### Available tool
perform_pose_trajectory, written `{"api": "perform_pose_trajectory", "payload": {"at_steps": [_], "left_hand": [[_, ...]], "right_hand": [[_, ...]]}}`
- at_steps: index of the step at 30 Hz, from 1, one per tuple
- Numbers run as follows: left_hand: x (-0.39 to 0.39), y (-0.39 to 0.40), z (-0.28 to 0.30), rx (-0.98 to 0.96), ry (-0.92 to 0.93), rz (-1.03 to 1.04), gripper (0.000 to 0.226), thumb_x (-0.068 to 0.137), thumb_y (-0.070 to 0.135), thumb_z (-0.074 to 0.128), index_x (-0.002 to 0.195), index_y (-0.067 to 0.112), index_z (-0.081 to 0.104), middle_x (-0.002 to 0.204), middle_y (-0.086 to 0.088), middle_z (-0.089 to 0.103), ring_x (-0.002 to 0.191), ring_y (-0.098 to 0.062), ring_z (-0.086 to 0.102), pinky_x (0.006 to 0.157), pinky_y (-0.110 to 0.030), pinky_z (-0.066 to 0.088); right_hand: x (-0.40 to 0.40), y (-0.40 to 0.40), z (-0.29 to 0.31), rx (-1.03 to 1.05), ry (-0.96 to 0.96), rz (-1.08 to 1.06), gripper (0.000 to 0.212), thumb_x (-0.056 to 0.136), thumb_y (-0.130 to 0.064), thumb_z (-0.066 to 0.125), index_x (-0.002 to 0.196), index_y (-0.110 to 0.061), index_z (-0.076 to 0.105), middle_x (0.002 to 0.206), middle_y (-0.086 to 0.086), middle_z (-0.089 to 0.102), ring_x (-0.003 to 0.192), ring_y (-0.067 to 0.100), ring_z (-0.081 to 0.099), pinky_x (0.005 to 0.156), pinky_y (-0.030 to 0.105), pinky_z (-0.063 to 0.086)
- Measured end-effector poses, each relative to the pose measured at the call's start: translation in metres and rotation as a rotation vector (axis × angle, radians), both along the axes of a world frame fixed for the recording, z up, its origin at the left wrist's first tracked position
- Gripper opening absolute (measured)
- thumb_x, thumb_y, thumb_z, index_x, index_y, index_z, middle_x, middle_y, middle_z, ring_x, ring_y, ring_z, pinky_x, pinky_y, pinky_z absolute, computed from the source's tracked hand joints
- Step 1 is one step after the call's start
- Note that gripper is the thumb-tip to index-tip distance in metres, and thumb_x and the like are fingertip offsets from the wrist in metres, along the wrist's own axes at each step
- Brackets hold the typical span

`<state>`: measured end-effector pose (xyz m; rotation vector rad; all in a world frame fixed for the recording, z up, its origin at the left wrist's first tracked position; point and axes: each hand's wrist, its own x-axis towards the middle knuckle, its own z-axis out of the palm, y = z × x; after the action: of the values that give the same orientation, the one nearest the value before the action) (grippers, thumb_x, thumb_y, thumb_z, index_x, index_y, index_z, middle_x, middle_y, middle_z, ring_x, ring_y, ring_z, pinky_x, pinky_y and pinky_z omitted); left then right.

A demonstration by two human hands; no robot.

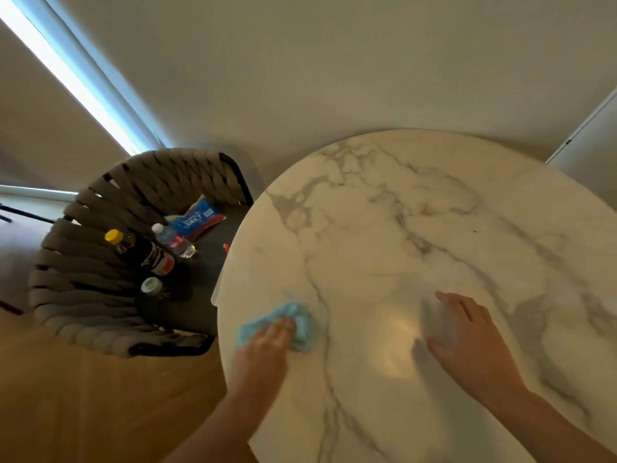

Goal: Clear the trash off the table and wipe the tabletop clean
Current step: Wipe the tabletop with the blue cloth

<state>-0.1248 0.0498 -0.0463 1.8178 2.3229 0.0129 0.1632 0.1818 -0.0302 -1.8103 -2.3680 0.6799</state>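
Pressing a crumpled light-blue cloth (291,324) onto the round marble tabletop (417,228), my left hand (267,345) lies flat over it, fingers stretched forward and palm down, so the cloth is pinned under my hand rather than pinched between the fingers. The cloth sits near the table's left edge, touching the stone, with its folds showing ahead of and to both sides of my fingertips. The hand and cloth are a little blurred.

My right hand (467,342) rests on the tabletop to the right, well apart from the cloth, with the fingers spread wide and nothing held in it. A pale glare lies on the stone between my two hands. The marble is cream with grey veins, and a tiny dark speck (474,231) shows on its far right part.

Just beside the table on the left stands a woven rope chair (100,255) with a dark seat. On that seat lie a dark bottle with a yellow cap (143,250), a clear water bottle with a white cap (173,240), and a blue and red bag printed with "SALT" (197,218). A small round pale-green lid (152,286) sits near the bottles; I cannot tell what it belongs to. A bit of something red (226,247) peeks out at the table's edge. Wooden floor (100,396) shows beneath the chair.
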Motion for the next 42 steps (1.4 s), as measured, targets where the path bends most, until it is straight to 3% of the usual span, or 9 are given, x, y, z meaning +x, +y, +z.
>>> {"api": "perform_pose_trajectory", "payload": {"at_steps": [5,12,15,19,27,31,34,38,42], "left_hand": [[0.023,0.071,-0.005,0.035,0.089,0.178,0.049,0.092,0.013,0.048,0.141,0.020,0.047,0.137,0.001,0.055,0.111,-0.025,0.060,0.086,-0.036,0.050],[0.091,-0.010,-0.005,-0.005,0.042,-0.244,0.051,0.069,0.013,0.038,0.104,0.015,0.076,0.104,-0.002,0.074,0.086,-0.023,0.073,0.045,-0.029,0.054],[0.056,0.000,0.006,0.004,0.071,-0.005,0.043,0.072,0.003,0.056,0.111,0.011,0.072,0.104,-0.008,0.073,0.079,-0.028,0.073,0.046,-0.035,0.056],[0.073,0.069,0.002,0.051,0.160,0.285,0.047,0.087,0.009,0.055,0.133,0.020,0.057,0.124,-0.004,0.065,0.094,-0.032,0.067,0.075,-0.038,0.052],[0.154,0.024,-0.019,0.085,0.077,-0.193,0.050,0.068,0.013,0.037,0.099,0.012,0.077,0.098,-0.005,0.075,0.077,-0.026,0.073,0.047,-0.035,0.056],[0.122,0.075,-0.004,0.134,0.143,-0.075,0.033,0.062,0.006,0.062,0.090,0.011,0.078,0.086,-0.006,0.075,0.058,-0.026,0.070,0.037,-0.034,0.051],[0.151,0.136,-0.006,0.087,0.151,0.008,0.038,0.063,0.002,0.069,0.097,0.016,0.077,0.090,-0.002,0.075,0.063,-0.027,0.069,0.046,-0.032,0.053],[0.213,0.116,-0.029,0.194,0.080,-0.295,0.043,0.072,0.016,0.044,0.099,0.017,0.076,0.098,-0.001,0.074,0.081,-0.029,0.072,0.054,-0.035,0.056],[0.179,0.081,-0.024,0.202,0.036,-0.464,0.041,0.074,0.019,0.044,0.098,0.020,0.077,0.103,0.003,0.074,0.085,-0.021,0.073,0.061,-0.029,0.059]], "right_hand": [[0.043,0.000,-0.011,0.061,-0.036,-0.084,0.081,0.073,-0.025,0.077,0.143,-0.013,0.038,0.141,0.008,0.043,0.129,0.029,0.038,0.106,0.042,0.035],[0.093,0.004,-0.010,0.031,-0.050,-0.127,0.086,0.072,-0.030,0.077,0.146,-0.019,0.034,0.140,0.006,0.043,0.126,0.028,0.038,0.102,0.042,0.039],[0.108,0.005,-0.014,0.018,-0.046,-0.137,0.082,0.074,-0.033,0.073,0.146,-0.020,0.034,0.144,0.002,0.040,0.130,0.024,0.035,0.105,0.039,0.037],[0.128,0.004,-0.019,-0.020,-0.067,-0.151,0.081,0.077,-0.039,0.068,0.147,-0.024,0.031,0.147,-0.003,0.034,0.133,0.020,0.031,0.108,0.036,0.036],[0.140,0.019,-0.016,-0.032,-0.116,-0.182,0.077,0.082,-0.040,0.060,0.148,-0.016,0.029,0.153,0.003,0.028,0.139,0.021,0.024,0.114,0.034,0.027],[0.146,0.024,-0.014,-0.066,-0.130,-0.227,0.079,0.088,-0.046,0.049,0.153,-0.016,0.015,0.160,0.000,0.013,0.146,0.018,0.010,0.120,0.030,0.014],[0.153,0.030,-0.015,-0.056,-0.143,-0.244,0.078,0.091,-0.050,0.045,0.154,-0.019,0.011,0.160,-0.002,0.008,0.147,0.017,0.006,0.120,0.030,0.011],[0.149,0.033,-0.016,-0.047,-0.165,-0.249,0.074,0.090,-0.052,0.046,0.152,-0.022,0.018,0.159,-0.003,0.011,0.146,0.017,0.011,0.119,0.030,0.014],[0.144,0.039,-0.016,-0.038,-0.185,-0.243,0.074,0.087,-0.050,0.054,0.150,-0.021,0.028,0.158,-0.001,0.019,0.145,0.020,0.017,0.119,0.031,0.018]]}}
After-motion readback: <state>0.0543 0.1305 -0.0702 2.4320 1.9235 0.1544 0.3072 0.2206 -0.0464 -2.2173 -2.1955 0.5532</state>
